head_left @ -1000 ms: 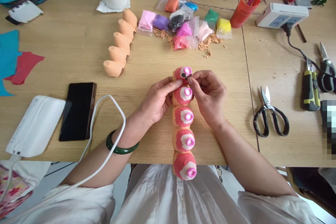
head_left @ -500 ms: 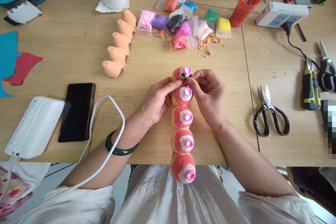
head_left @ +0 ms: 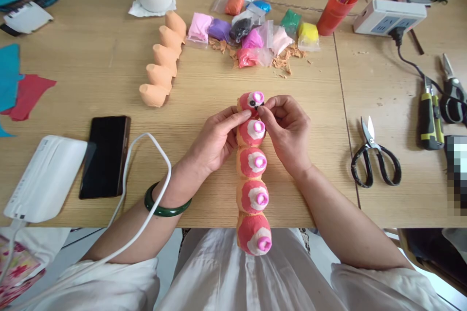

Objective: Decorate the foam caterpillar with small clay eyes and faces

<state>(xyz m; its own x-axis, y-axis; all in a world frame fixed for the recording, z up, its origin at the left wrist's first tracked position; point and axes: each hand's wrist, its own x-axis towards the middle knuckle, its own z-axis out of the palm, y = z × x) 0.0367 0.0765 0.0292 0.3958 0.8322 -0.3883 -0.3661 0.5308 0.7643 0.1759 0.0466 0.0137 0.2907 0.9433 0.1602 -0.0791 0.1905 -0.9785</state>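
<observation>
A strip of egg-carton cups (head_left: 251, 162), orange and covered with red and white clay, runs from between my hands down past the table edge. Each cup carries a pink clay ring; the farthest one also bears small black dots. My left hand (head_left: 221, 138) grips the strip from the left near its far end, thumb on top. My right hand (head_left: 286, 129) is closed in a pinch at the right of the farthest cup, its fingertips touching the black bits there. Whether a loose piece sits in that pinch is hidden. A second, plain orange carton strip (head_left: 160, 75) stands farther left.
Bagged coloured clay (head_left: 250, 39) and orange scraps lie at the back. A red cup (head_left: 337, 12) with sticks stands near a power strip (head_left: 390, 17). Scissors (head_left: 372, 153) and a cutter (head_left: 430, 121) lie right. A phone (head_left: 104, 156), white power bank (head_left: 46, 177) and cable lie left.
The whole view has shifted slightly. Both hands keep nearly the same pose on the strip, the right one still pinching at the farthest cup.
</observation>
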